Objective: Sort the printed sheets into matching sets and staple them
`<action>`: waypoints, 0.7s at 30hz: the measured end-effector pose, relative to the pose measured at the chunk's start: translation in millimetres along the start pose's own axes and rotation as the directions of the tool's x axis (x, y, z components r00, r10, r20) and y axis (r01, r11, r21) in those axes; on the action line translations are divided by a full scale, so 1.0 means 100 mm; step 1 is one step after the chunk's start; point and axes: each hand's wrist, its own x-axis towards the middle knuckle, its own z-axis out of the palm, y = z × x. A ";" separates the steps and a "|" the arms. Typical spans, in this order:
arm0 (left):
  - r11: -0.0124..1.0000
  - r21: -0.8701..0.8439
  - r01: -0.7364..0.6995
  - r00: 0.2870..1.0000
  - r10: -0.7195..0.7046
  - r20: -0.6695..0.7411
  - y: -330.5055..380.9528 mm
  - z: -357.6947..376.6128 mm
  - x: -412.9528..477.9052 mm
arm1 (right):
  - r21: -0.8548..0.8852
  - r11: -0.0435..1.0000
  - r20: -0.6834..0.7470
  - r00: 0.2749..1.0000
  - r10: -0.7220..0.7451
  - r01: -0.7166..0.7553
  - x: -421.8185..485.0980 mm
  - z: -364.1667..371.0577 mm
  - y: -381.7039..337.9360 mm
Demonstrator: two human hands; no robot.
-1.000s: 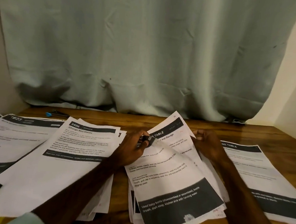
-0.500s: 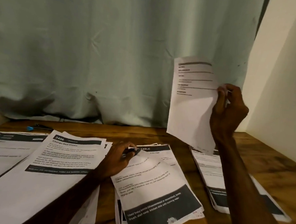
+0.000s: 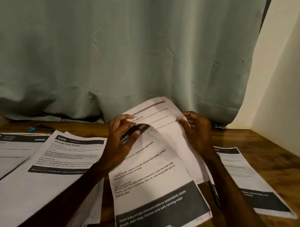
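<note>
A grey-green curtain [image 3: 114, 49] fills the upper frame above the wooden surface [image 3: 275, 143]. Printed sheets cover it: the "Change Bed Sheets" sheet [image 3: 69, 152] at lower left, the baby-bottle sheet [image 3: 158, 192] at lower centre, another stack [image 3: 247, 180] at right. At centre, the right hand [image 3: 197, 132] pinches a lifted sheet [image 3: 159, 117] by its edge. The left hand [image 3: 123, 139] pinches the baby-bottle sheet's curled top corner. A small blue-tipped object [image 3: 32, 128] lies at left.
</note>
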 end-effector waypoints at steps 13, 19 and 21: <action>0.974 0.061 0.217 0.968 -0.223 0.112 -0.22 -0.14 0.01 | 0.233 0.822 0.518 0.781 0.348 -0.520 -0.47 0.18 -0.03; 0.964 0.067 0.257 0.949 -0.265 0.172 -0.33 -0.11 -0.06 | -0.265 0.889 0.192 0.884 0.427 -0.372 -0.54 0.09 0.60; 0.962 0.138 0.237 0.947 -0.261 0.189 -0.35 -0.07 -0.07 | -0.404 0.830 0.252 0.826 0.504 -0.384 -0.57 0.12 0.65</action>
